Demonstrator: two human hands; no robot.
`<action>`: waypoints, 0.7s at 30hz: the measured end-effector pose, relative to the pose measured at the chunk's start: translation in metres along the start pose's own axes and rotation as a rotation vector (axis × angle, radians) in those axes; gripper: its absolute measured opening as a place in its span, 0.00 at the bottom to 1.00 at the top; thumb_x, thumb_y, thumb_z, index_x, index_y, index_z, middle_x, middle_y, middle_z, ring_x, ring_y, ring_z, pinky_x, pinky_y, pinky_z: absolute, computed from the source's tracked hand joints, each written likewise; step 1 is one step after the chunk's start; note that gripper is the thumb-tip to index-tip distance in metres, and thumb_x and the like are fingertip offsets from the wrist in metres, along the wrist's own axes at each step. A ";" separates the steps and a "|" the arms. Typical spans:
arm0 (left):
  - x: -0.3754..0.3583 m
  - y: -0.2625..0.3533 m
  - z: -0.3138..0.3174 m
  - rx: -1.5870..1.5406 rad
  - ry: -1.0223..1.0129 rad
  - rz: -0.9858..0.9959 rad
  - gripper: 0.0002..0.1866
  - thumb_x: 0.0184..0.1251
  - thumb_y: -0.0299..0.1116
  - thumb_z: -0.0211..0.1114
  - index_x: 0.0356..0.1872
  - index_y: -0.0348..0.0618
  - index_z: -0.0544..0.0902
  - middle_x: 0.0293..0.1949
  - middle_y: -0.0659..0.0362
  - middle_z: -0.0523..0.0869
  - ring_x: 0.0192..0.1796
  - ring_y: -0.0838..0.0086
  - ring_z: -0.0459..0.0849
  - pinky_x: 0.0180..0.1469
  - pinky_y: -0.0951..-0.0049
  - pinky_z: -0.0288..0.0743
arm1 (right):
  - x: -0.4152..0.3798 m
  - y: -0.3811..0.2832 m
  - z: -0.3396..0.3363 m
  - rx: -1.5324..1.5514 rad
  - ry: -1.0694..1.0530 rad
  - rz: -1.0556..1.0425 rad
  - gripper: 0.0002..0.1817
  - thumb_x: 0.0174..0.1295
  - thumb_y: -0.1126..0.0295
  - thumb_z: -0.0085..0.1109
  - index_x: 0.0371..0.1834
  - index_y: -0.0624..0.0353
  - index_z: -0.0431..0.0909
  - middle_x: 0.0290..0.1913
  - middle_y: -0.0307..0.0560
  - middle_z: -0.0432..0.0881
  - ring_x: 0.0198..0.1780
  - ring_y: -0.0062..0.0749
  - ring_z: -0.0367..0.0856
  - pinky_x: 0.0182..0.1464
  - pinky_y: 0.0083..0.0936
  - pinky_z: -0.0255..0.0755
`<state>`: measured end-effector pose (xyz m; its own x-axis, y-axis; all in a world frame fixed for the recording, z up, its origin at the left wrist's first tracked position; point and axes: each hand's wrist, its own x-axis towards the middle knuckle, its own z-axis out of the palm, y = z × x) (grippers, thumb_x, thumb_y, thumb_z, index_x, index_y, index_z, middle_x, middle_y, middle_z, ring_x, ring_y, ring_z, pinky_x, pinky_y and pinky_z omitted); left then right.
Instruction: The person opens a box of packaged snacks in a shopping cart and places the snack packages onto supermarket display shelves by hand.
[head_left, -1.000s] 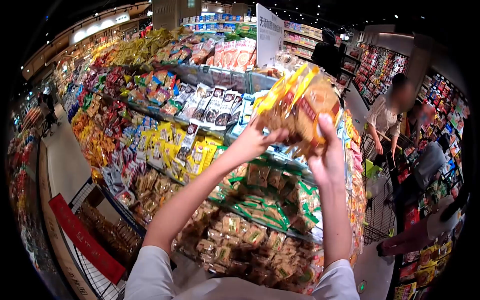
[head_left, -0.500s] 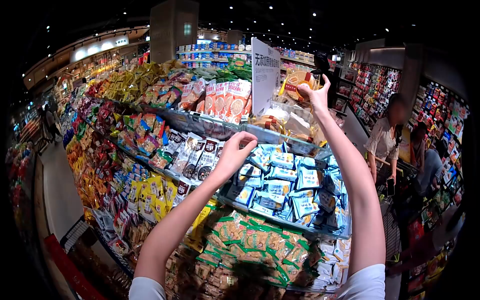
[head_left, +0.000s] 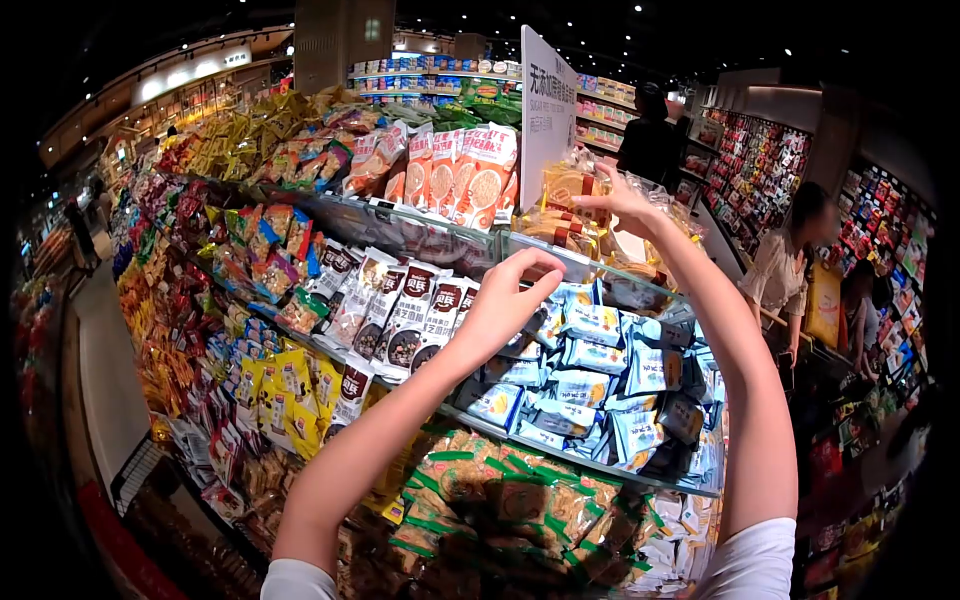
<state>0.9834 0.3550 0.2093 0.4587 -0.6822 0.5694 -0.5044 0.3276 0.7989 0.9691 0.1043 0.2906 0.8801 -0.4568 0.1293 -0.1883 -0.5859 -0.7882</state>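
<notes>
My right hand is spread over the upper bin at the back right, thumb and fingers apart, with nothing in it. Close to its fingertips lies a clear pack of round yellow-brown food with a red label, among similar packs. My left hand is half curled, with a gap between thumb and fingers, and holds nothing. It hovers by the glass divider, above the left edge of the blue-and-white packets. Black-and-white pouches stand left of it.
A tall white sign rises behind the bins. Orange-white bags stand on the upper tier, and green-edged packs fill the bottom. One person stands at the right; another in dark clothing is behind the display.
My right hand has let go of the round pack it held up and moved lower, its fingers now spread. The view has shifted closer to the bins, and a dark-clothed person shows behind.
</notes>
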 end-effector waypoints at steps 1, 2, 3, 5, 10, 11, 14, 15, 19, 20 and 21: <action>0.001 -0.003 0.002 -0.002 -0.001 0.007 0.09 0.61 0.33 0.56 0.38 0.38 0.77 0.34 0.62 0.79 0.38 0.81 0.76 0.41 0.80 0.70 | -0.001 -0.003 -0.005 0.083 -0.028 0.040 0.61 0.34 0.55 0.73 0.67 0.50 0.35 0.65 0.62 0.45 0.65 0.47 0.52 0.62 0.48 0.48; 0.001 -0.005 0.004 -0.003 -0.003 0.012 0.09 0.61 0.33 0.56 0.38 0.38 0.76 0.34 0.62 0.79 0.38 0.81 0.76 0.42 0.80 0.70 | 0.000 -0.003 -0.008 0.168 -0.056 0.081 0.62 0.34 0.54 0.73 0.67 0.50 0.34 0.65 0.62 0.45 0.65 0.47 0.51 0.63 0.51 0.45; 0.002 -0.007 0.006 -0.007 -0.011 0.003 0.09 0.61 0.33 0.56 0.38 0.38 0.77 0.35 0.61 0.80 0.39 0.80 0.76 0.43 0.79 0.70 | 0.000 0.000 -0.004 0.123 0.008 0.038 0.56 0.36 0.52 0.71 0.66 0.51 0.42 0.64 0.61 0.50 0.64 0.49 0.53 0.60 0.52 0.48; 0.000 -0.009 0.009 -0.018 -0.026 -0.009 0.09 0.61 0.33 0.56 0.38 0.38 0.77 0.35 0.61 0.80 0.39 0.80 0.76 0.43 0.79 0.70 | 0.000 0.001 -0.003 0.022 -0.046 0.003 0.50 0.40 0.50 0.68 0.64 0.51 0.47 0.61 0.58 0.55 0.59 0.44 0.59 0.53 0.48 0.57; -0.001 -0.008 0.011 -0.066 -0.035 -0.088 0.09 0.62 0.32 0.54 0.38 0.37 0.77 0.35 0.60 0.80 0.40 0.80 0.78 0.43 0.79 0.71 | -0.002 -0.009 0.000 -0.110 -0.147 -0.096 0.45 0.41 0.45 0.66 0.60 0.51 0.57 0.59 0.57 0.61 0.60 0.45 0.60 0.55 0.43 0.58; 0.000 -0.011 0.012 -0.078 -0.047 -0.089 0.09 0.62 0.32 0.54 0.38 0.37 0.77 0.36 0.60 0.81 0.40 0.79 0.78 0.43 0.79 0.71 | -0.005 -0.006 0.003 -0.160 -0.118 -0.084 0.46 0.43 0.41 0.61 0.63 0.50 0.53 0.61 0.57 0.58 0.62 0.46 0.57 0.55 0.48 0.57; 0.002 -0.008 0.015 -0.097 -0.063 -0.114 0.09 0.63 0.32 0.54 0.38 0.37 0.77 0.36 0.60 0.80 0.40 0.79 0.78 0.42 0.78 0.71 | 0.003 0.002 0.011 -0.062 -0.075 0.055 0.44 0.48 0.37 0.52 0.64 0.49 0.50 0.65 0.58 0.52 0.62 0.46 0.56 0.53 0.56 0.57; 0.002 -0.006 0.017 -0.096 -0.068 -0.114 0.09 0.63 0.32 0.54 0.38 0.37 0.77 0.36 0.60 0.80 0.40 0.79 0.78 0.42 0.78 0.71 | 0.005 -0.002 0.012 -0.059 -0.072 0.057 0.44 0.48 0.37 0.52 0.64 0.49 0.50 0.65 0.58 0.52 0.62 0.46 0.56 0.53 0.56 0.57; 0.000 -0.001 0.018 -0.126 -0.084 -0.146 0.10 0.63 0.33 0.54 0.39 0.37 0.77 0.36 0.60 0.80 0.40 0.79 0.78 0.42 0.78 0.71 | 0.008 -0.007 0.009 0.126 0.101 0.291 0.49 0.46 0.39 0.55 0.65 0.56 0.47 0.66 0.58 0.50 0.66 0.50 0.50 0.55 0.60 0.52; 0.000 0.000 0.018 -0.133 -0.086 -0.165 0.10 0.63 0.33 0.54 0.39 0.37 0.77 0.37 0.60 0.80 0.40 0.79 0.78 0.42 0.78 0.72 | 0.009 -0.006 0.008 0.087 -0.016 0.264 0.52 0.45 0.42 0.59 0.65 0.62 0.45 0.65 0.58 0.53 0.66 0.48 0.49 0.57 0.57 0.53; -0.001 0.000 0.018 -0.133 -0.085 -0.164 0.10 0.63 0.33 0.54 0.39 0.37 0.77 0.37 0.60 0.80 0.40 0.79 0.78 0.42 0.78 0.72 | 0.012 -0.004 0.015 0.147 0.063 0.290 0.46 0.46 0.47 0.61 0.62 0.65 0.53 0.60 0.58 0.61 0.62 0.46 0.57 0.54 0.52 0.58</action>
<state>0.9700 0.3434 0.2050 0.4605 -0.7844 0.4156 -0.3249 0.2868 0.9012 0.9868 0.1110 0.2863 0.7695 -0.6336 -0.0799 -0.3580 -0.3243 -0.8756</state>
